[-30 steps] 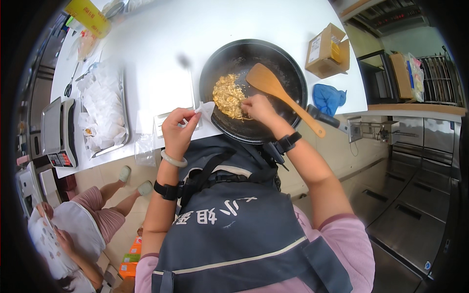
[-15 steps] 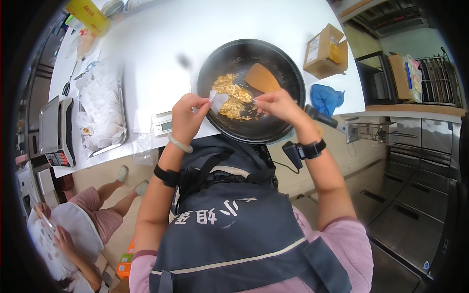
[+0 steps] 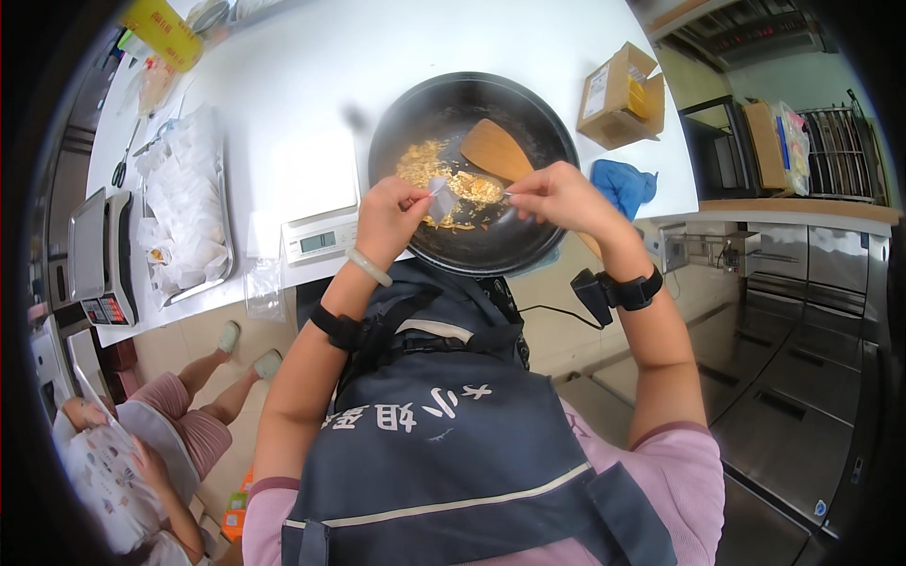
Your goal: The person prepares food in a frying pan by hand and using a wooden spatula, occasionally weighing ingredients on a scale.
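The dark round wok (image 3: 528, 104) holds a loose heap of golden-yellow crumbs (image 3: 423, 165). My left hand (image 3: 392, 215) is closed in a pinch on a small, thin, whitish translucent bag (image 3: 444, 202) over the pan. Beside the bag, my right hand (image 3: 557, 196) pinches the end of what looks like a small spoon (image 3: 479, 191), heaped with crumbs and pointing left; its handle is mostly hidden by my fingers. A wooden spatula (image 3: 495, 151) leans in the wok, its handle passing behind my right hand.
Left of the wok sits a white kitchen scale (image 3: 321, 238). Farther left are a metal tray of whitish packets (image 3: 189, 198), a larger scale (image 3: 94, 255) and scissors (image 3: 121, 170). To the right lie an opened cardboard box (image 3: 613, 99) and a blue cloth (image 3: 623, 187). Another person (image 3: 132, 462) is at lower left.
The small bag has come closer to the crumb-laden spoon tip. In the picture, the wok has shifted slightly left, while both hands have moved a little right.
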A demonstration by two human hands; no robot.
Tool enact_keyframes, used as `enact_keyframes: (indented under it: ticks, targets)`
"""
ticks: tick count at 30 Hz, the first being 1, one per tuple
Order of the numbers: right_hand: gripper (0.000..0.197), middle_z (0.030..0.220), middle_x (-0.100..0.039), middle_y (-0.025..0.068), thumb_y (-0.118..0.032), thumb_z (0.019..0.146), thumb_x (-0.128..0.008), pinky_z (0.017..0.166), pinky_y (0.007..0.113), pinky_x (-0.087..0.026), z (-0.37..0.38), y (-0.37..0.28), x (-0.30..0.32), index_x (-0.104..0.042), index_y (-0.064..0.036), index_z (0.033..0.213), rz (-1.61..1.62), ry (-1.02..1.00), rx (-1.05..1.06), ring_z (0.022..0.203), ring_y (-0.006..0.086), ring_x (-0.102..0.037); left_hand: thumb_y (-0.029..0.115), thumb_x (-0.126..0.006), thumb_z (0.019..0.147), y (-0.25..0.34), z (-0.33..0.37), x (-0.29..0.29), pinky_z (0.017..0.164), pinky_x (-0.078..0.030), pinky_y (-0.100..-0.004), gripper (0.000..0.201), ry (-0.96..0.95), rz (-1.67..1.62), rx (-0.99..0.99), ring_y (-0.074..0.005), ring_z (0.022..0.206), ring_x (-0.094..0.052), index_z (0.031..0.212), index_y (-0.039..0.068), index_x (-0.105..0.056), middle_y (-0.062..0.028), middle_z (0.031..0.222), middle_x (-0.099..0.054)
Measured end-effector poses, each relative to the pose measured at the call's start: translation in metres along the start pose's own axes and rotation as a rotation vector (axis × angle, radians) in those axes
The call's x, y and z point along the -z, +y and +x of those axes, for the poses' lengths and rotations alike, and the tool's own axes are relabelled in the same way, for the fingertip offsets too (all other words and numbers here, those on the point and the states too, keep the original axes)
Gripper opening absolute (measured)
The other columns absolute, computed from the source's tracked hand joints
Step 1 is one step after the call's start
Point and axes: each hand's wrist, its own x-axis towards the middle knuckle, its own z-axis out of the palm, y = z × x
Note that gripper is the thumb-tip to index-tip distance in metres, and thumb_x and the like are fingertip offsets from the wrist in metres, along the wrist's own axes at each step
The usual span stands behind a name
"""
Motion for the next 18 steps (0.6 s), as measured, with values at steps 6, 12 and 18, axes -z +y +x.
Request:
enact_keyframes:
  ticks: [6,12,18]
  targets:
    - [0.019,0.066,-0.065,0.0058,-0.01,0.082,-0.062,0.052,0.023,-0.046,0.004,0.005,0.003,-0.067,0.0029,0.095,0.069,-0.062,-0.017,0.054,0.0094,-0.056,0.004,-0.07,0.072,-0.001,0.006,-0.001,0.056,-0.044,-0.0274,0.007,-0.029,0.069,-0.028,-0.018,0.061,-0.055,0.077,0.0,-0.067,-0.0085,0.07,-0.057]
    - [0.018,0.067,-0.065,0.0085,-0.01,0.08,-0.062,0.055,0.026,-0.047,0.002,0.006,0.002,-0.068,0.0014,0.092,-0.059,-0.044,-0.013,0.055,0.0127,-0.058,0.002,-0.07,0.073,0.003,0.004,-0.003,0.057,-0.045,-0.0253,0.008,-0.086,0.055,-0.095,-0.0156,0.062,-0.056,0.079,-0.001,-0.067,-0.0077,0.072,-0.059]
    - [0.018,0.071,-0.064,0.0163,-0.015,0.075,-0.064,0.06,0.036,-0.05,-0.003,0.001,-0.006,-0.07,-0.0015,0.085,-0.457,0.142,0.191,0.064,0.0289,-0.063,0.003,-0.07,0.072,0.002,0.003,-0.012,0.058,-0.046,-0.0274,0.009,-0.119,0.096,-0.105,-0.0185,0.064,-0.058,0.079,-0.001,-0.067,-0.0095,0.073,-0.06]
